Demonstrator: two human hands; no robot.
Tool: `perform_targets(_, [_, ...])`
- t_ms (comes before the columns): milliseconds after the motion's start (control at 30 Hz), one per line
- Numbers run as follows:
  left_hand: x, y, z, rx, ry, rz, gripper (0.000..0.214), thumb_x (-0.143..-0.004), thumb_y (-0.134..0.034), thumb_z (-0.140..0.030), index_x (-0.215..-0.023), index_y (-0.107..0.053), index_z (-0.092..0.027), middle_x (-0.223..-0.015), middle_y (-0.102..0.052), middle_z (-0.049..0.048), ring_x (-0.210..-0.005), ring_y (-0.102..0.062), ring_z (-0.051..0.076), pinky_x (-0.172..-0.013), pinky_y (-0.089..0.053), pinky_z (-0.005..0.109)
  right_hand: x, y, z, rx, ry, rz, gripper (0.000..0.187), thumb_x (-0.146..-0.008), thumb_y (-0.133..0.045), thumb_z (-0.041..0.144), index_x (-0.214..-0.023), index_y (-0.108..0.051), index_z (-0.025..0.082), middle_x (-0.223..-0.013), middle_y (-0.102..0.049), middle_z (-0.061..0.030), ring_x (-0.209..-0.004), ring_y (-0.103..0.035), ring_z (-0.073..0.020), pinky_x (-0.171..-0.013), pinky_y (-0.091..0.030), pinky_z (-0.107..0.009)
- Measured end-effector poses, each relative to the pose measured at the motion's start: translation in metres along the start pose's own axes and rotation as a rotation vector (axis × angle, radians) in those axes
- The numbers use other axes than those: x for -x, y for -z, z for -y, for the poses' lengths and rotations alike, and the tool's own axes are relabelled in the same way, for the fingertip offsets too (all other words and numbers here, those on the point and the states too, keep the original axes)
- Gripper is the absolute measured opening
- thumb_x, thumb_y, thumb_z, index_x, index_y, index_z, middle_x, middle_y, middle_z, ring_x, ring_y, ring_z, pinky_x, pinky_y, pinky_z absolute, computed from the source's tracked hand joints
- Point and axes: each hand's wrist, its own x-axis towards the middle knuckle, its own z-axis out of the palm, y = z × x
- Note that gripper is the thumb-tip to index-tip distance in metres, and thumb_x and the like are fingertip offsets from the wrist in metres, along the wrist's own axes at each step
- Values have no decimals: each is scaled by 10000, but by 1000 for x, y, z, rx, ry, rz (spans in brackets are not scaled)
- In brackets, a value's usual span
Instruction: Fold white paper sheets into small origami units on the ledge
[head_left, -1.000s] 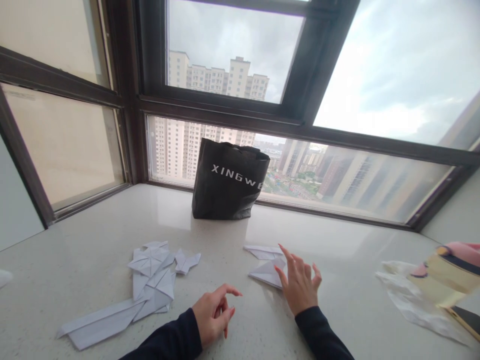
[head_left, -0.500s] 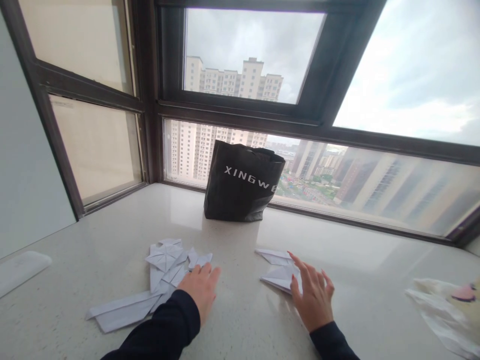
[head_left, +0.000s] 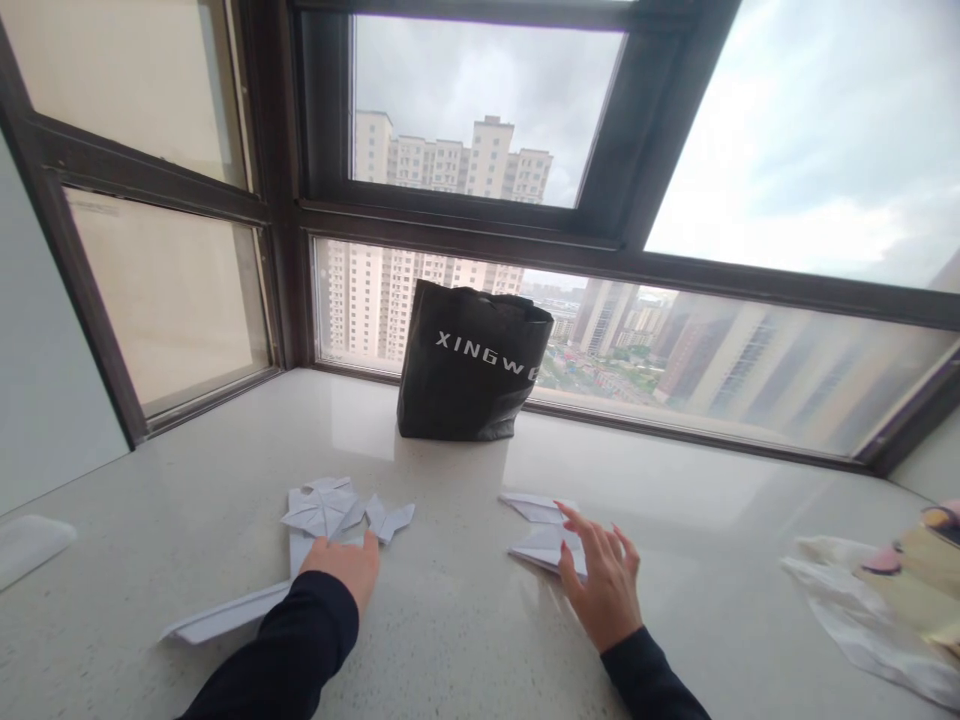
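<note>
Left hand (head_left: 341,567) has slid onto the paper pile (head_left: 322,510), flat; right hand (head_left: 600,585) lies spread touching folded paper (head_left: 536,545).

Black soft-sided bag with white lettering "XINGWE" (head_left: 469,370), upright at the back of the pale speckled stone ledge (head_left: 697,510), just in front of the lower pane. Dark brown window frame (head_left: 465,228) wraps the ledge: two panes at the left, upper and lower panes straight ahead, a large slanted pane at the right. Beige high-rise apartment blocks (head_left: 450,165) outside under grey cloud. Crinkled clear plastic wrapper with pink and yellow print (head_left: 862,610) lies flat at the ledge's right edge, partly cut off. Flat white rounded object (head_left: 30,545) at the far left edge, kind unclear.
</note>
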Motion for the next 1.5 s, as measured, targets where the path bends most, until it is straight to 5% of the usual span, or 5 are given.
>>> perform_targets(167, [7,27,-16,22,-21,-190,414,-725,-305,-29,-1045,-537,-152,-780,-648,125,-756,-594,253,-679,-405,365,-1,1,0,-111,-9,6,353,-757,-400,230,-1106,-431,193,-841,-571,-36,-808,-521,-194,-884,-200,-428])
perform_targets(467, [9,-8,-54,1400,-342,1,323,-754,-447,-305,-1017,-475,-118,-789,-614,61,-706,-567,159,-606,-417,215,-8,28,57,-898,-123,443,302,-813,-363,413,-734,-536,179,-641,-536,-8,-618,-494,-155,-570,-390,-249])
perform_targets(1100, [7,-39,3,120,-124,-31,657,-570,-306,46,-1220,-351,-43,-1088,-527,212,-1002,-489,281,-828,-358,428,6,4,65,-1002,-449,479,414,-755,-383,513,-511,-283,194,-496,-233,59,-453,-253,-85,-415,-221,-210])
perform_targets(1300, [17,-3,-18,877,-356,-311,505,-649,-319,-58,-1110,-485,-180,-1111,-543,47,-1030,-471,160,-922,-318,300,5,10,63,-1091,-523,336,393,-776,-376,513,-552,-360,190,-481,-302,51,-433,-338,-96,-387,-311,-198])
perform_targets(1500, [5,-19,-48,1785,-183,-64,525,-596,-467,-160,-1119,-439,-125,-1109,-527,128,-971,-508,222,-720,-436,280,6,29,68,-944,-267,80,276,-872,-267,311,-677,-420,189,-640,-430,-10,-606,-428,-141,-540,-374,-244])
